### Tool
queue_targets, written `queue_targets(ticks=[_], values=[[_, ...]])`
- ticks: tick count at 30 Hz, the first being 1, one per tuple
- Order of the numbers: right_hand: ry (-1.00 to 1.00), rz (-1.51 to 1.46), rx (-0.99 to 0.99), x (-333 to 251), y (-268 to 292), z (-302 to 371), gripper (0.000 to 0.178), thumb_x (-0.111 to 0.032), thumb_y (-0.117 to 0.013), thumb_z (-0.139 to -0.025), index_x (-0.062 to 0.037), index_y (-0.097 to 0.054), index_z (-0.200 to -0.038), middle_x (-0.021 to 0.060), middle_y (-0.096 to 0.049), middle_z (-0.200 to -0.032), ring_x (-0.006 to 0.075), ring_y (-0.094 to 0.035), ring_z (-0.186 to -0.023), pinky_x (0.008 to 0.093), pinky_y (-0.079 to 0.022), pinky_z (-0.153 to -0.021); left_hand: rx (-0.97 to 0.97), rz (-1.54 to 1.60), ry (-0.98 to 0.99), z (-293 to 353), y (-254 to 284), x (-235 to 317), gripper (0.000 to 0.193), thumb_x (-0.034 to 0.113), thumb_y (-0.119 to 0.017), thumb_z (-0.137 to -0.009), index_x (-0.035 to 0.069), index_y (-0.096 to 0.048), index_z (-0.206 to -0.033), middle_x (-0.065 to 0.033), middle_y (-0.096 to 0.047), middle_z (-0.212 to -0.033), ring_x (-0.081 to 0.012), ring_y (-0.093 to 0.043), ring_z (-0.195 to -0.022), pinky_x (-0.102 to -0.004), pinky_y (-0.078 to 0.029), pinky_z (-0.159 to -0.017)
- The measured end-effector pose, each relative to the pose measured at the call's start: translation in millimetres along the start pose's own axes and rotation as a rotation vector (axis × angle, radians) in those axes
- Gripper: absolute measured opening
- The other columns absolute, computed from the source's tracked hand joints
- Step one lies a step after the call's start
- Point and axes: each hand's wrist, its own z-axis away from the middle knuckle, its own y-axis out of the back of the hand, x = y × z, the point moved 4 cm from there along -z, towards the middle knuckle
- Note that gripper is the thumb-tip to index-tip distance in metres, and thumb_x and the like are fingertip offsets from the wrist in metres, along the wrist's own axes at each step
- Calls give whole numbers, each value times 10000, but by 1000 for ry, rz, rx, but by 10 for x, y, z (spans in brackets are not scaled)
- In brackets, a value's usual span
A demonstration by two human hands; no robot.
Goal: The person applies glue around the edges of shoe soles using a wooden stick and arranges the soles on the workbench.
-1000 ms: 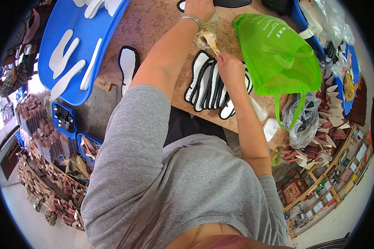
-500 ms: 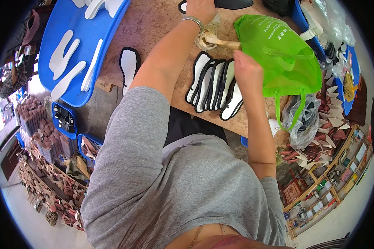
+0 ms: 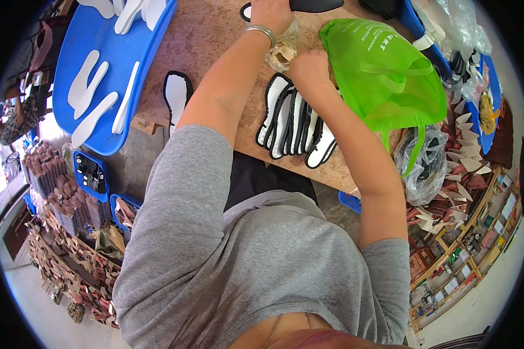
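At the upper edge, my left hand (image 3: pixel 272 16) lies over a black shoe insole (image 3: pixel 317 5); its fingers are cut off by the frame. A white piece with a black rim (image 3: pixel 246 11) shows on its other side. My right hand (image 3: pixel 310 71) is curled closed beside a small glue-crusted pot (image 3: pixel 282 53), covering the place of the wooden stick, which is hidden. Below the hands, several white insoles with black edges (image 3: pixel 280 125) overlap in a row on the worktable (image 3: pixel 215 30). Another such insole (image 3: pixel 177 93) lies alone to the left.
A green cloth bag (image 3: pixel 378 75) stands right of my right hand, above a clear plastic bag (image 3: pixel 422 171). At left, a blue tray (image 3: pixel 115 75) holds several white insoles. Blue bins (image 3: pixel 91 174) and stacks of brownish shoe parts (image 3: pixel 70 200) stand beyond the table.
My right hand has moved left and up, over the wooden stick that earlier showed in the pot. The green bag's handle has shifted a little. My left hand stays at the insole.
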Motion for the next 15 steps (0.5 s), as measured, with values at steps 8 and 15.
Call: queue_targets(ticks=[8, 15], values=[[113, -241, 46, 264, 78, 263, 194, -193, -601, -782, -44, -684, -689, 159, -657, -704, 308, -660, -671, 418, -518, -584, -18, -31, 19, 22, 32, -35, 490, 152, -486, -882, 44, -414, -1354, -234, -518, -1235, -375, -484, -1132, -482, -357, -992], [66, -292, 36, 436, 385, 602, 266, -288, -643, -809, -41, -649, -709, 151, -638, -706, 320, -641, -672, 419, -503, -593, -86, -38, 34, 26, 105, -11, 515, 179, -486, -890, 54, -385, -1380, -229, -504, -1257, -377, -468, -1152, -483, -350, -1002]])
